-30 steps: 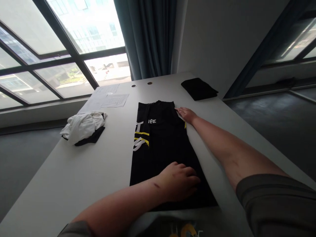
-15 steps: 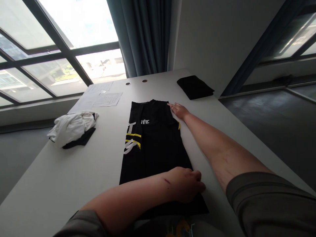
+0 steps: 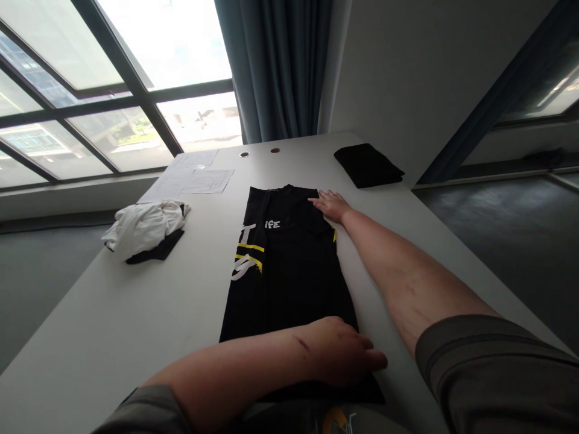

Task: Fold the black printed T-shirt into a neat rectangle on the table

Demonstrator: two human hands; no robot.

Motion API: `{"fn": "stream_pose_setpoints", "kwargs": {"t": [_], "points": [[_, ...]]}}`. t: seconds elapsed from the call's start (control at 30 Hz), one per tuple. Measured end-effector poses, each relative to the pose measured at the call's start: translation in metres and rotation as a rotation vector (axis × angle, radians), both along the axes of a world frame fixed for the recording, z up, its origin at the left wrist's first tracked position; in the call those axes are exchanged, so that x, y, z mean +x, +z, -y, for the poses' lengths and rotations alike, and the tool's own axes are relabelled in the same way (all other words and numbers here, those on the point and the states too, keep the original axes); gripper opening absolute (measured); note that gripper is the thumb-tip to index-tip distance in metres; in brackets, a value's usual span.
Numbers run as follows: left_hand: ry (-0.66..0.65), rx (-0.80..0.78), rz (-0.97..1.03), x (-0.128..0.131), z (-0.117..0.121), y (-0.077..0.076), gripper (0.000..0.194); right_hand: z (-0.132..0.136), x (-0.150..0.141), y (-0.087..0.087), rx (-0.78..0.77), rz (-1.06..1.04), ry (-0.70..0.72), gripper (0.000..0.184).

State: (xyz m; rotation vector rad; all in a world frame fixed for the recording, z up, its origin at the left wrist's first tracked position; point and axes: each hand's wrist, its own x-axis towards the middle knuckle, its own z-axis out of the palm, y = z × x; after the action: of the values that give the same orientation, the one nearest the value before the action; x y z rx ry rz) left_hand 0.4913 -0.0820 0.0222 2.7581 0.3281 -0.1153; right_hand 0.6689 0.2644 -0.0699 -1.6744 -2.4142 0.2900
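Observation:
A black T-shirt (image 3: 289, 265) with white and yellow print lies folded into a long strip down the middle of the white table (image 3: 136, 313). My left hand (image 3: 346, 358) presses flat on the shirt's near right corner, fingers together and reaching just past the edge. My right hand (image 3: 332, 205) lies flat with fingers spread on the shirt's far right corner. Neither hand grips anything.
A crumpled white garment on a dark one (image 3: 145, 232) sits at the left. A folded black garment (image 3: 368, 164) lies at the far right corner. Paper sheets (image 3: 199, 175) lie near the window. Two cable holes (image 3: 260, 152) and a curtain (image 3: 275, 66) are at the far end.
My left hand slid toward the shirt's near right corner. My right hand stayed at the far right corner. The camera shifted slightly.

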Motion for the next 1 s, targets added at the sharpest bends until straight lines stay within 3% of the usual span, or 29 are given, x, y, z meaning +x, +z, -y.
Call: {"fn": "stream_pose_setpoints", "kwargs": {"t": [0.2, 0.33, 0.5, 0.77, 1.0], "points": [[0.007, -0.006, 0.074, -0.004, 0.002, -0.005, 0.020, -0.005, -0.002, 0.001, -0.007, 0.003, -0.011, 0.064], [-0.036, 0.006, 0.072, -0.011, 0.002, 0.004, 0.019, -0.008, -0.001, 0.001, -0.022, -0.028, -0.022, 0.064], [-0.037, 0.039, 0.100, -0.024, 0.005, 0.018, 0.014, -0.008, -0.004, 0.004, -0.063, -0.024, -0.022, 0.084], [0.057, 0.075, 0.236, -0.046, 0.017, 0.021, 0.021, -0.015, -0.024, 0.031, -0.097, -0.005, 0.017, 0.105], [0.136, 0.072, 0.330, -0.071, 0.027, 0.030, 0.022, -0.011, -0.061, 0.050, -0.073, 0.084, 0.037, 0.118]]}}
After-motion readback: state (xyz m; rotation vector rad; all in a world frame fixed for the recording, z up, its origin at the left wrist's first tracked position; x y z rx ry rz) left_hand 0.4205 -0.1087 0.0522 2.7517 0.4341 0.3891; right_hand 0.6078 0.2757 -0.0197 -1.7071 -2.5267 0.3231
